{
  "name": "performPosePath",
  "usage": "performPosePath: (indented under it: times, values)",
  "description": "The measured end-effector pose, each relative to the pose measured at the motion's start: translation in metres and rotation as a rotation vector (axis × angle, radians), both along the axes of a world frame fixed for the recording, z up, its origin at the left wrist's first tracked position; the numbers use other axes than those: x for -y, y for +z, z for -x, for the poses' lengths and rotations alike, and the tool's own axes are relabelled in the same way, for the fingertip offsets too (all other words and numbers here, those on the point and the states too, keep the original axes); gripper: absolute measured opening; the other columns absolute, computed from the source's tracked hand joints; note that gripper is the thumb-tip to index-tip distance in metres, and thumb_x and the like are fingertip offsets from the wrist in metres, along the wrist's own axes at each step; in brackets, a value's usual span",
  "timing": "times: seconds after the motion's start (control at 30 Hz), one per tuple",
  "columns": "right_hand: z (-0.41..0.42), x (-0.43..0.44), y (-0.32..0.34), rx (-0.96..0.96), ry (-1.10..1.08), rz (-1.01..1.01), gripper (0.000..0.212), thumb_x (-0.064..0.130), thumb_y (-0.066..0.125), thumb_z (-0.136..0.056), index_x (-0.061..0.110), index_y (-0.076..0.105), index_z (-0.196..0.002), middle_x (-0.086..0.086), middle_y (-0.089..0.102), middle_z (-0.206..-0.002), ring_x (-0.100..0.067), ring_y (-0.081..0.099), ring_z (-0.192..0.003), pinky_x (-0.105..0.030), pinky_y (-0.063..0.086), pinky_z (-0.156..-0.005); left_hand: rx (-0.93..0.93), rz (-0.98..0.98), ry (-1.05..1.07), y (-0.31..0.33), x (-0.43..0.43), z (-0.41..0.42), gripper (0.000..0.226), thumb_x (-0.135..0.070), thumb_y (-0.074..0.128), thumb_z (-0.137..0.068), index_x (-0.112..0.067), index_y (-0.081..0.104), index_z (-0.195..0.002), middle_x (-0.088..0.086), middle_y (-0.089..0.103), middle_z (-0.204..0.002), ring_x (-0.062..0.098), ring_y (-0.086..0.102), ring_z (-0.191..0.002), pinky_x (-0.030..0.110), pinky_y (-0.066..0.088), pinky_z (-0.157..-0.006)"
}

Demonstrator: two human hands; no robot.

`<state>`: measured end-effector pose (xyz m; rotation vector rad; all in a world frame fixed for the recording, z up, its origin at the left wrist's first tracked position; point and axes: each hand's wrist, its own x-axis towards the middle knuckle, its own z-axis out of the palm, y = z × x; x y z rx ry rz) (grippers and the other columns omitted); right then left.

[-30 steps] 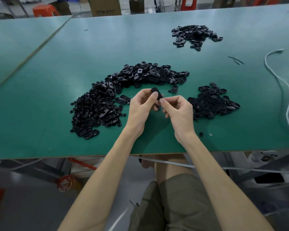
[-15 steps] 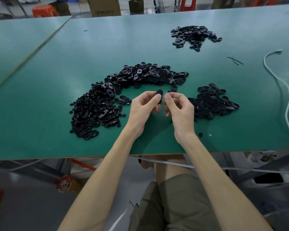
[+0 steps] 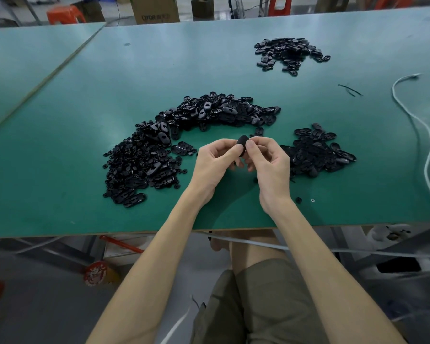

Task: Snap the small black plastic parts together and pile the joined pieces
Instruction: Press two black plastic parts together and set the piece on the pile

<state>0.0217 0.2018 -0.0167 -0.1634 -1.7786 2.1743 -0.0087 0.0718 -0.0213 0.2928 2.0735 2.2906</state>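
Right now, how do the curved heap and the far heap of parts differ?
The curved heap is far larger and bends in an arc; the far heap is a small clump. The curved heap mixes ovals with tiny round bits; the far heap seems all ovals. Both are black plastic.
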Motion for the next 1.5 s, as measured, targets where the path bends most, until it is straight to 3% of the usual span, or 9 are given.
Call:
performPosePath:
  times: [0.5, 0.77, 0.93, 1.13, 1.3, 1.37, 1.5]
  values:
    - [0.0006, -0.0008, -0.0016, -0.004, 0.028, 0.008, 0.003, 0.018, 0.073, -0.096, 0.021, 0.073, -0.095, -0.006, 0.075, -0.086, -0.021, 0.066, -0.079, -0.026, 0.050, -0.064, -0.022, 0.014, 0.004, 0.0046, -0.0005, -0.0026, 0.013, -0.010, 0.065, -0.100, 0.000, 0.071, -0.106, 0.006, 0.068, -0.081, 0.014, 0.060, -0.073, 0.024, 0.049, -0.067]
    - [0.0004, -0.0013, -0.0031, -0.008, 0.019, -0.022, 0.005, 0.011, 0.073, -0.095, 0.009, 0.073, -0.100, 0.008, 0.073, -0.079, -0.005, 0.065, -0.069, -0.020, 0.050, -0.063, -0.030, 0.069, 0.019, 0.0059, -0.0005, -0.0023, 0.011, -0.005, 0.062, -0.100, -0.003, 0.071, -0.103, -0.001, 0.071, -0.079, 0.013, 0.061, -0.072, 0.023, 0.049, -0.066]
    - [0.0002, -0.0012, -0.0027, 0.000, 0.025, -0.026, 0.005, 0.009, 0.074, -0.095, 0.010, 0.073, -0.100, 0.009, 0.072, -0.080, -0.005, 0.062, -0.068, -0.020, 0.049, -0.063, -0.043, 0.100, 0.036, 0.0078, -0.0005, -0.0038, 0.010, -0.005, 0.060, -0.098, -0.002, 0.069, -0.100, 0.002, 0.068, -0.078, 0.014, 0.059, -0.072, 0.025, 0.046, -0.065]
    - [0.0003, -0.0003, -0.0018, 0.035, 0.022, -0.023, 0.006, 0.010, 0.076, -0.093, 0.013, 0.075, -0.099, -0.018, 0.073, -0.106, -0.015, 0.060, -0.081, -0.024, 0.050, -0.072, -0.050, 0.115, 0.046, 0.0093, -0.0011, -0.0058, 0.010, -0.005, 0.058, -0.095, 0.000, 0.066, -0.098, -0.003, 0.067, -0.075, 0.014, 0.058, -0.072, 0.024, 0.046, -0.065]
    - [0.0003, -0.0007, -0.0012, 0.039, 0.032, -0.026, 0.011, 0.011, 0.077, -0.093, 0.022, 0.075, -0.091, -0.022, 0.071, -0.112, -0.014, 0.063, -0.079, -0.023, 0.050, -0.073, -0.052, 0.131, 0.053, 0.0092, -0.0014, -0.0063, 0.008, -0.003, 0.058, -0.096, 0.001, 0.064, -0.098, -0.005, 0.066, -0.072, 0.011, 0.058, -0.069, 0.024, 0.048, -0.066]
    - [0.0004, -0.0010, -0.0013, 0.038, 0.023, -0.025, 0.009, 0.012, 0.077, -0.093, 0.021, 0.075, -0.091, -0.020, 0.072, -0.109, -0.012, 0.062, -0.076, -0.023, 0.049, -0.071, -0.058, 0.133, 0.049, 0.0085, -0.0010, -0.0055, 0.007, -0.004, 0.059, -0.098, -0.002, 0.066, -0.097, -0.005, 0.067, -0.072, 0.011, 0.059, -0.070, 0.024, 0.049, -0.068]
    - [0.0003, -0.0012, -0.0010, 0.005, 0.007, -0.001, 0.004, 0.011, 0.073, -0.096, 0.015, 0.073, -0.095, 0.001, 0.073, -0.077, -0.010, 0.064, -0.068, -0.022, 0.049, -0.063, -0.065, 0.090, 0.007, 0.0075, -0.0004, -0.0051, 0.010, -0.009, 0.065, -0.100, -0.003, 0.072, -0.105, 0.003, 0.071, -0.081, 0.013, 0.064, -0.075, 0.025, 0.051, -0.073]
